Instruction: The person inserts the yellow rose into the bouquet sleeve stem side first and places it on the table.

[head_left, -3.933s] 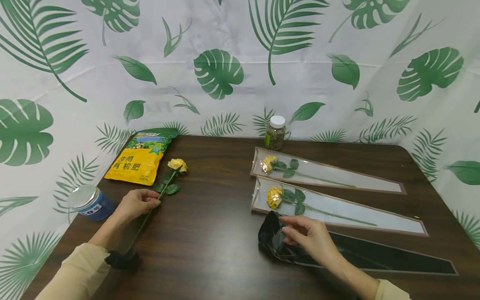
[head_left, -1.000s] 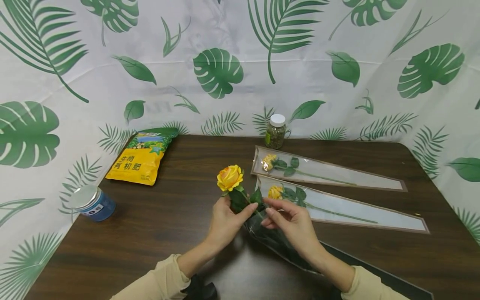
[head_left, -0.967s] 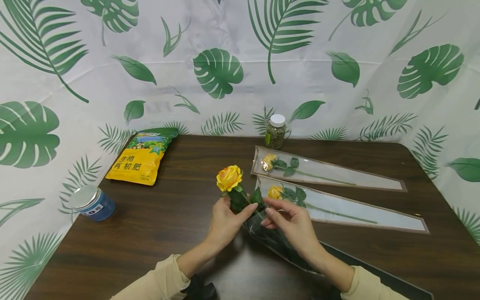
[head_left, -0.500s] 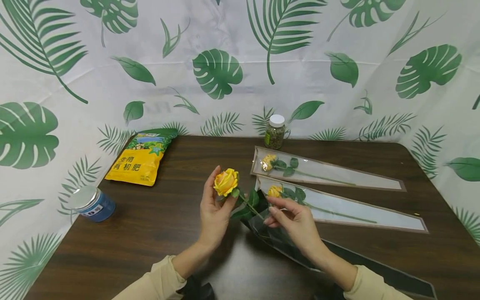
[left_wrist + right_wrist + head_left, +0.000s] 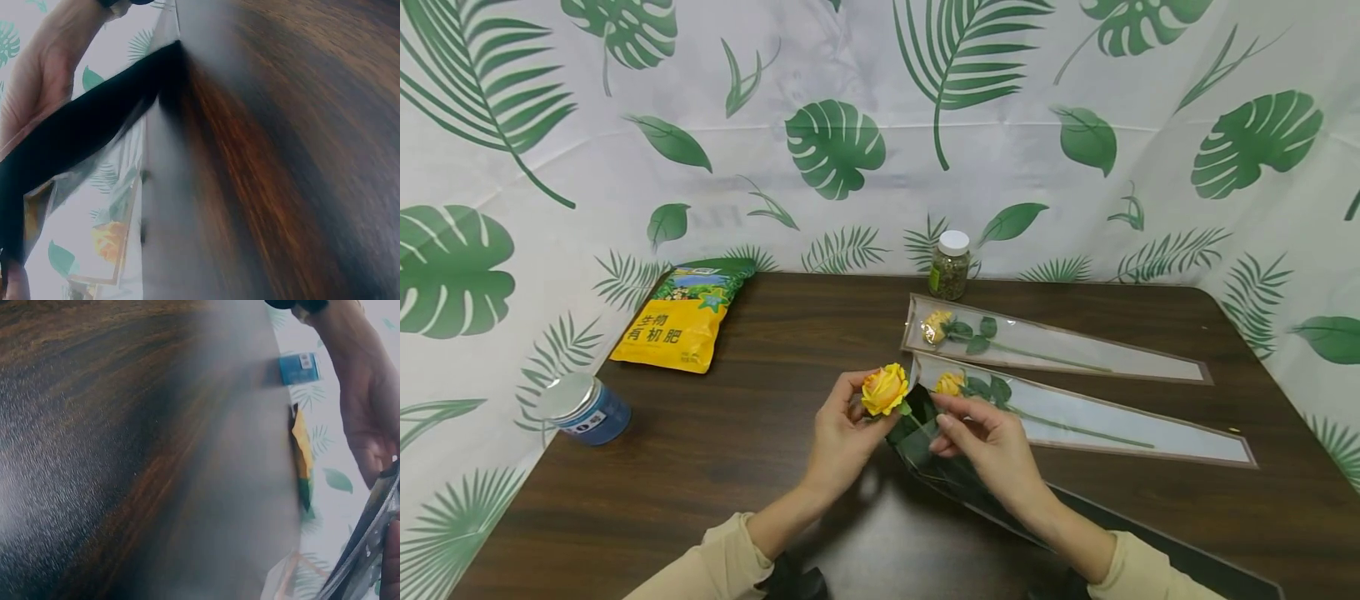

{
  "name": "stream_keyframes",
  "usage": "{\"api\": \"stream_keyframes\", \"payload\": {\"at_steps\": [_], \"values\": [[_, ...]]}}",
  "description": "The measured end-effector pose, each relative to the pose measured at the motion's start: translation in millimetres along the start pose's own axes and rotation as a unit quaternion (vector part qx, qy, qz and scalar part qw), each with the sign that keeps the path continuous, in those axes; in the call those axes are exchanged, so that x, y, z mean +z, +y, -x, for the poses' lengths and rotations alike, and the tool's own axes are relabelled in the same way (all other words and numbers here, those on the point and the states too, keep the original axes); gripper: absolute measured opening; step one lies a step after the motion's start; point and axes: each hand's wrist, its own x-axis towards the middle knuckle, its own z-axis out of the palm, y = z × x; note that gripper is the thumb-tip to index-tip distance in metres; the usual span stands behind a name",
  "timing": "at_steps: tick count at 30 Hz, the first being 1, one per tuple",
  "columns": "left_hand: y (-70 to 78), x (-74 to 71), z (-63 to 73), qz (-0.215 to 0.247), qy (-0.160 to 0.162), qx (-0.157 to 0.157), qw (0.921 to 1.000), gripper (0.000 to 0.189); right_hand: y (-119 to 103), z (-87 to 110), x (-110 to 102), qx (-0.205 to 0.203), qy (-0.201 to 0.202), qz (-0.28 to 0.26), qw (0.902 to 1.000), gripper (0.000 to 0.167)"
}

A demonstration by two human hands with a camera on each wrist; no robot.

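Note:
A yellow rose (image 5: 885, 388) with green leaves is held at its bloom by my left hand (image 5: 842, 437), thumb on the near side and fingers behind. Its stem and leaves lie inside a long tapered flower sleeve (image 5: 928, 458), black at the back and clear in front, while the bloom stands out at the wide end. My right hand (image 5: 988, 446) pinches that sleeve's mouth between thumb and fingers. In the left wrist view the dark sleeve (image 5: 94, 112) slants up to the table. The right wrist view shows the sleeve's edge (image 5: 359, 550) near a fingertip.
Two white-backed sleeves, the far one (image 5: 1075, 354) and the nearer one (image 5: 1097, 421), each hold a yellow rose at right. A jar with a white lid (image 5: 950, 271) stands at the back. A yellow fertilizer bag (image 5: 673, 321) and a blue tin (image 5: 591, 412) are at left.
My left hand took the rose from the left side over to the sleeve. Lately its grip shifted from the leaves up to the bloom, and the rose moved right, deeper into the sleeve.

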Motion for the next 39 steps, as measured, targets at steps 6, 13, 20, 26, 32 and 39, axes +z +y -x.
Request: {"api": "stream_keyframes", "payload": {"at_steps": [6, 13, 20, 26, 32, 39], "values": [[-1.2, -3.1, 2.3, -0.094, -0.027, 0.012, 0.9952, 0.035, -1.1, -0.6, -3.1, -0.016, 0.004, 0.023, 0.9996, 0.027], [0.1, -5.7, 4.3, -0.135, -0.041, 0.050, 0.9887, 0.020, -2.5, -0.6, -5.2, -0.034, -0.002, 0.047, 0.9983, 0.026], [1.6, -1.8, 6.3, -0.153, -0.073, 0.052, 0.9841, 0.021, -2.3, -0.6, -5.8, -0.047, 0.000, 0.070, 0.9965, 0.026], [1.4, 0.8, 6.9, -0.184, -0.104, 0.031, 0.9768, 0.021, -1.6, 0.2, -6.1, -0.048, 0.007, 0.088, 0.9950, 0.024], [2.7, -0.7, 8.0, -0.226, -0.140, 0.011, 0.9639, 0.032, 0.7, -0.5, -6.5, -0.066, 0.010, 0.090, 0.9937, 0.024], [4.4, -2.7, 12.7, -0.251, -0.156, 0.016, 0.9551, 0.049, 0.8, -1.0, -6.1, -0.080, 0.003, 0.098, 0.9919, 0.025]]}}
